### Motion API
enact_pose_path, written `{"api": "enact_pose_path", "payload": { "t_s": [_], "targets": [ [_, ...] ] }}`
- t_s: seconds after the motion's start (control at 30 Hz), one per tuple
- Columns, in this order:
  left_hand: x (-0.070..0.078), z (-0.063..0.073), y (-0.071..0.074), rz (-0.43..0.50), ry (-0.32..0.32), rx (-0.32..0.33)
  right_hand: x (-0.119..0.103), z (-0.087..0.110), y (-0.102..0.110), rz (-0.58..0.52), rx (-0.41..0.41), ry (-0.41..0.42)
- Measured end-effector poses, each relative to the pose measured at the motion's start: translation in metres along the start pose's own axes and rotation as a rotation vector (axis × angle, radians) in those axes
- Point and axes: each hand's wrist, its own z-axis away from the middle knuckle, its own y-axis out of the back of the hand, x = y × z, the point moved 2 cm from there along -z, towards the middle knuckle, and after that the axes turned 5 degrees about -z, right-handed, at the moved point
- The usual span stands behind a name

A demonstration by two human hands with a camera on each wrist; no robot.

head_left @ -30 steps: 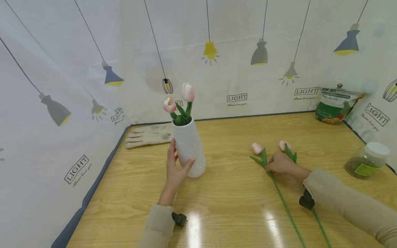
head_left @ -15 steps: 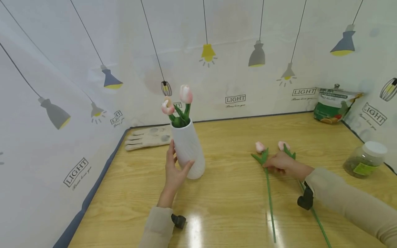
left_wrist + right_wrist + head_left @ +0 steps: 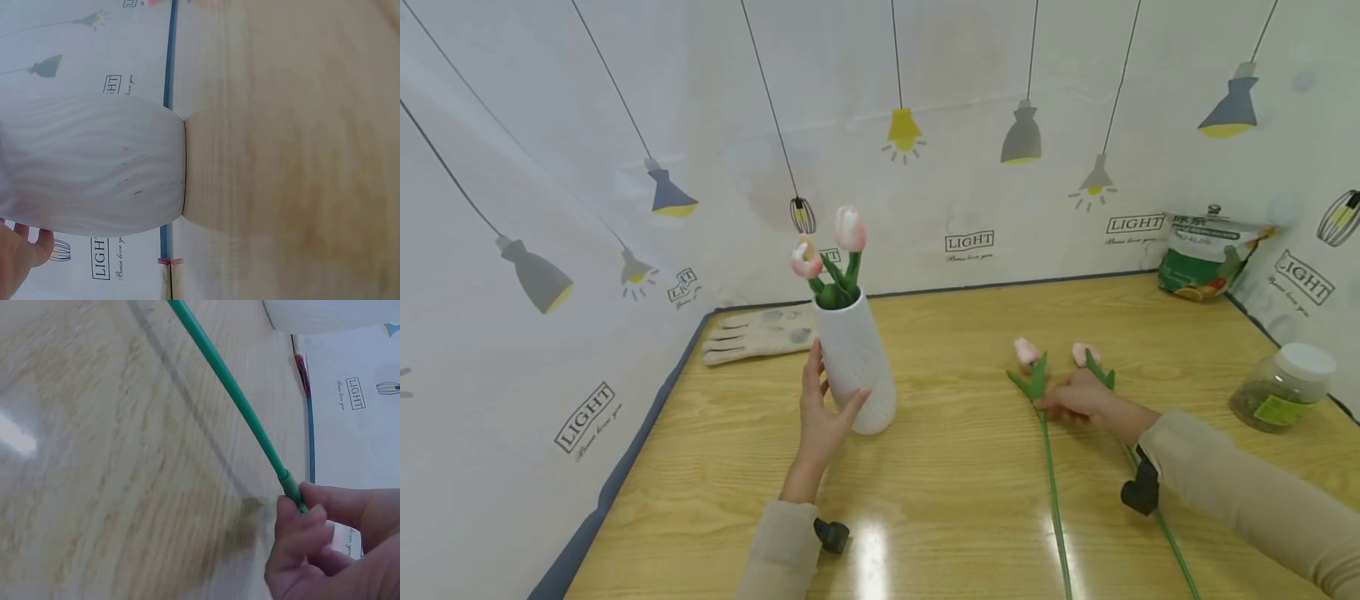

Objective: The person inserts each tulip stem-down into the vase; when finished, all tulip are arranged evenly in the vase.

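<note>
A white ribbed vase stands on the table in the head view, with two pink-and-white tulips in its mouth. My left hand grips its side, thumb in front and fingers round the left. In the right wrist view, my right hand pinches the green stem of a tulip between thumb and fingertips. That tulip's pink head and leaves lie just beyond the fingers, and its stem casts a separate shadow on the tabletop. Another tulip lies to the right, partly hidden under my right hand and forearm.
A pale work glove lies behind the vase at the left. At the right are a lidded jar and, in the back corner, a green-and-white pouch. Lamp-printed sheeting borders the wooden table.
The pinched tulip's stem has swung left at its lower end, away from the other tulip. My right hand has shifted only slightly; my left hand and the vase stay put.
</note>
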Motion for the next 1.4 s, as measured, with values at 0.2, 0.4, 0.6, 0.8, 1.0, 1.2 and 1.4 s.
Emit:
{"api": "enact_pose_path", "payload": {
  "t_s": [0.2,0.4,0.6,0.8,1.0,1.2,1.4],
  "targets": [
    [0.001,0.000,0.000,-0.003,-0.005,0.005,-0.014,0.003,0.002,-0.100,-0.016,0.094],
    [0.002,0.001,0.001,0.002,-0.001,0.008,-0.028,0.006,0.006,-0.136,0.034,0.155],
    [-0.008,0.000,-0.002,0.000,0.001,0.008,-0.044,0.008,0.013,-0.147,0.069,0.199],
    [-0.029,-0.003,-0.005,0.002,-0.015,0.026,-0.064,0.012,0.020,-0.206,0.064,0.235],
    [-0.029,-0.003,-0.006,-0.011,-0.044,0.037,-0.087,0.016,0.025,-0.245,0.063,0.304],
    [-0.029,-0.004,-0.006,-0.001,-0.038,0.030,-0.105,0.021,0.027,-0.221,0.067,0.348],
    [-0.018,-0.003,-0.004,0.021,0.003,0.015,-0.120,0.026,0.028,-0.244,0.146,0.427]
  ]
}}
